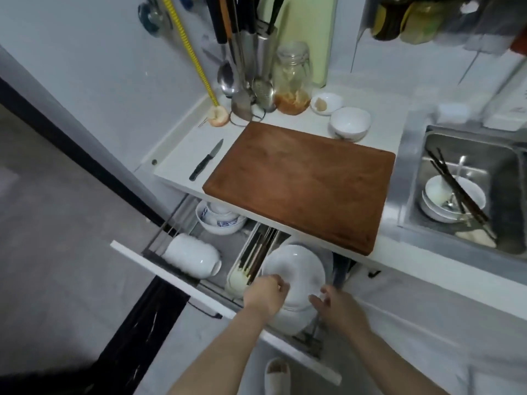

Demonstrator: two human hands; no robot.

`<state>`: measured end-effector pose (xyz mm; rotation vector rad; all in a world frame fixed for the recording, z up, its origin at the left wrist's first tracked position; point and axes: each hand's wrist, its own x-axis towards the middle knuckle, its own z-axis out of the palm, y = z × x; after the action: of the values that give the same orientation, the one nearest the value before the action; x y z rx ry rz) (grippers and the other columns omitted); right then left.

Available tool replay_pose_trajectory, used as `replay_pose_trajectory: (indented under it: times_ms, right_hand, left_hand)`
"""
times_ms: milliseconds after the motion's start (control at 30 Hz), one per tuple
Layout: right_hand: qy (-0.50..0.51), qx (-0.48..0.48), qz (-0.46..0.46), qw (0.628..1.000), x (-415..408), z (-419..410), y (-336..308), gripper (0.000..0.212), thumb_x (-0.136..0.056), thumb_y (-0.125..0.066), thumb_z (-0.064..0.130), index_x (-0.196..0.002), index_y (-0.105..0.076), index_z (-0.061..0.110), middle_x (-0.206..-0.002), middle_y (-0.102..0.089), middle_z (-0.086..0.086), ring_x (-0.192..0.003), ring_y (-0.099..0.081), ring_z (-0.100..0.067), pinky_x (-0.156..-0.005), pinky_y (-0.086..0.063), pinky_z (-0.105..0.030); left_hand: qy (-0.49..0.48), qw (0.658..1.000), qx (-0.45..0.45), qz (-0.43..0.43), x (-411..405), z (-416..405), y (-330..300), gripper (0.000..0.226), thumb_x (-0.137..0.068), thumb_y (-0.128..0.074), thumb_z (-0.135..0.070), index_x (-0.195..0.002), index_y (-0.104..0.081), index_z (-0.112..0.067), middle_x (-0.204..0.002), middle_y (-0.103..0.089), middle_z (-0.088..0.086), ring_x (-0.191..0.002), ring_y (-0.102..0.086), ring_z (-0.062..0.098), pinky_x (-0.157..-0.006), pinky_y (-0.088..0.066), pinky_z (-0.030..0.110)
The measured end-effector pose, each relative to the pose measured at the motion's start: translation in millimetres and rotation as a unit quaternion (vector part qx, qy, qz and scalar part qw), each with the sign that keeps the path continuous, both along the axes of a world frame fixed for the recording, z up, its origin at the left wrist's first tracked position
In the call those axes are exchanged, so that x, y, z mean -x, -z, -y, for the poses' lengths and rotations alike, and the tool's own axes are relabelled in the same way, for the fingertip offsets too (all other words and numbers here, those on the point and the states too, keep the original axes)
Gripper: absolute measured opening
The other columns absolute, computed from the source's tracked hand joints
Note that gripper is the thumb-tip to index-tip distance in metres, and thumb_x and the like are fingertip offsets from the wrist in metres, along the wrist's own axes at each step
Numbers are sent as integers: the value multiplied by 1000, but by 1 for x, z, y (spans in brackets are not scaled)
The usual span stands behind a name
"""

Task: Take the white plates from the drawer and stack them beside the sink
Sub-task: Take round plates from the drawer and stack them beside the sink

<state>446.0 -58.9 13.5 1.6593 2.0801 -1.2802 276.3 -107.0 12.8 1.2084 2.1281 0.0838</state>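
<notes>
White glazed plates (293, 269) stand on edge in the open drawer (159, 275), none yet moved to the desk (387, 252) by the steel sink (462, 155), so the job looks barely begun. Left hand (266, 293) curls its fingers over the front plate's rim; right hand (338, 305) is half spread at the other edge, whether touching I cannot tell. Smooth wooden board (299, 183) fills much of the desk.

White counter (182, 155): wooden cutting board (299, 183) at centre, overhanging the front edge. Black-handled knife (206, 163) at 9 o'clock of it, apart. White bowl (350, 124) at 1 o'clock; small dish (326, 103) beyond that. Glass jar (292, 81), utensil holder (256, 52) at 12 o'clock. Sink (467, 192) at 3 o'clock.
</notes>
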Motion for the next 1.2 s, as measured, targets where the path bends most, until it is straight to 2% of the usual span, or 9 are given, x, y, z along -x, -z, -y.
replay_pose_trajectory:
  times_ms: [167, 300, 433, 600, 700, 867, 1033, 1100, 1200]
  right_hand:
    - [67, 10, 29, 997, 27, 3, 36, 45, -97, -45, 37, -134, -44, 11, -118, -65, -11, -111, -60, -25, -82, -46, -29]
    - [97, 28, 30, 994, 40, 6, 62, 51, -97, -47, 32, -140, -35, 6, -128, -57, -18, -117, -55, -29, -90, -48, -35]
    - [156, 48, 38, 986, 49, 3, 85, 61, -97, -48, 28, -145, -22, 1, -140, -42, -22, -124, -50, -35, -96, -47, -41]
    - [178, 56, 71, 980, 56, -12, 108, 63, -98, -45, 22, -146, -13, -3, -145, -35, -23, -129, -45, -36, -100, -45, -42]
    - [195, 64, 91, 974, 58, -21, 122, 55, -98, -40, 13, -145, -16, -3, -143, -35, -22, -127, -47, -37, -100, -45, -43]
    - [202, 38, 118, 971, 59, -24, 137, 49, -97, -34, -2, -143, -19, -5, -139, -42, -25, -123, -52, -37, -98, -47, -42]
    - [212, 17, 130, 968, 61, -19, 138, 53, -93, -29, -10, -144, -18, -3, -137, -44, -26, -118, -55, -37, -98, -49, -43]
    - [214, 19, 128, 968, 61, -20, 136, 52, -92, -29, -10, -143, -21, -1, -134, -46, -25, -117, -55, -37, -96, -48, -43]
    - [225, 18, 110, 968, 61, -19, 125, 53, -92, -27, -9, -143, -22, 3, -130, -48, -25, -116, -54, -38, -94, -47, -45]
  left_hand:
    - [36, 998, 51, 11, 35, -14, 35, 35, -97, -41, -36, -125, -54, -20, -120, -64, 10, -110, -61, 29, -88, -51, 38]
    - [18, 996, 76, 39, 49, -22, 66, 44, -98, -40, -34, -140, -40, -22, -134, -55, 9, -120, -55, 28, -94, -50, 41]
    - [8, 995, 100, 20, 61, -31, 94, 51, -97, -43, -31, -145, -30, -20, -141, -45, 11, -123, -51, 30, -97, -48, 45]
    - [-14, 994, 112, -4, 73, -48, 120, 53, -96, -45, -28, -144, -26, -16, -135, -49, 12, -116, -55, 31, -84, -50, 44]
    - [-18, 993, 118, 6, 76, -58, 133, 46, -96, -46, -26, -139, -35, -15, -129, -55, 11, -112, -57, 30, -82, -49, 41]
    - [-33, 995, 87, 22, 78, -64, 146, 28, -93, -48, -16, -119, -53, -10, -112, -65, 13, -99, -62, 30, -78, -51, 39]
    - [-59, 997, 46, 36, 78, -59, 145, 34, -91, -51, -14, -124, -59, -13, -115, -64, 13, -97, -63, 31, -83, -54, 42]
    - [-78, 995, 38, 49, 78, -57, 141, 33, -89, -51, -10, -121, -61, -13, -110, -68, 12, -91, -65, 32, -79, -57, 41]
    - [-106, 992, 30, 62, 80, -53, 130, 33, -87, -50, -7, -116, -64, -14, -101, -71, 10, -82, -65, 28, -64, -51, 30]
